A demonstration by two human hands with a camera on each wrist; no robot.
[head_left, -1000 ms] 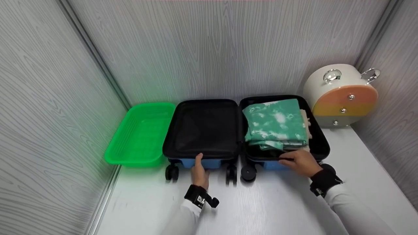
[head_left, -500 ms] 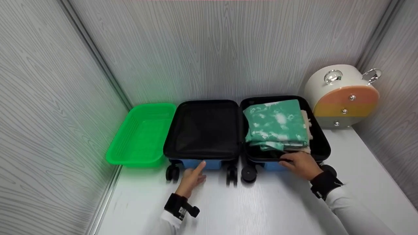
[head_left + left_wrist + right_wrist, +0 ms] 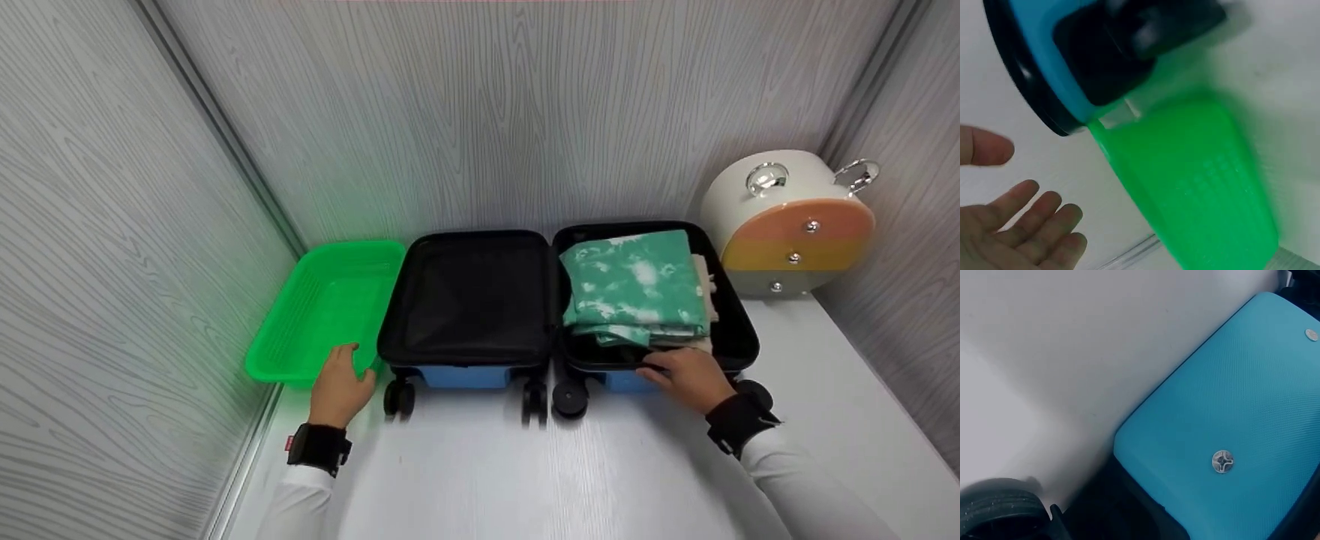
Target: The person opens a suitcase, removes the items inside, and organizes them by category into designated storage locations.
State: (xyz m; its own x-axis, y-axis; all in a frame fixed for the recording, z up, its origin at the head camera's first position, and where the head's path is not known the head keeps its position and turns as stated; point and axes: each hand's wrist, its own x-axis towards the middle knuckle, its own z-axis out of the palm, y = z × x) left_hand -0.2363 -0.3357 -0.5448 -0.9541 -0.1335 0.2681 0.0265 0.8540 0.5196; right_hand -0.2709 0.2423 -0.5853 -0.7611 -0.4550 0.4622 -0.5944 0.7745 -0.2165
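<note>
A blue suitcase with black lining lies open flat, its left half (image 3: 472, 300) showing only the lining. Folded green-and-white tie-dye cloth (image 3: 637, 277) lies on beige cloth (image 3: 703, 289) in the right half. My right hand (image 3: 691, 379) grips the front rim of that half, thumb outside. The right wrist view shows the suitcase's blue shell (image 3: 1224, 422) but no fingers. My left hand (image 3: 339, 386) is by the near right corner of a green plastic basket (image 3: 259, 367). In the left wrist view, its fingers (image 3: 1055, 225) are spread with nothing between them, apart from the basket (image 3: 1202, 185).
A white round drawer box (image 3: 795, 225) with orange, yellow and grey drawer fronts stands at the back right. Black suitcase wheels (image 3: 535, 401) stick out toward the front. Panel walls enclose the white table (image 3: 480, 480) at the back and sides.
My left hand has let go of the left suitcase half's front rim and moved left to the green basket's corner. The right hand has stayed on the right half's rim.
</note>
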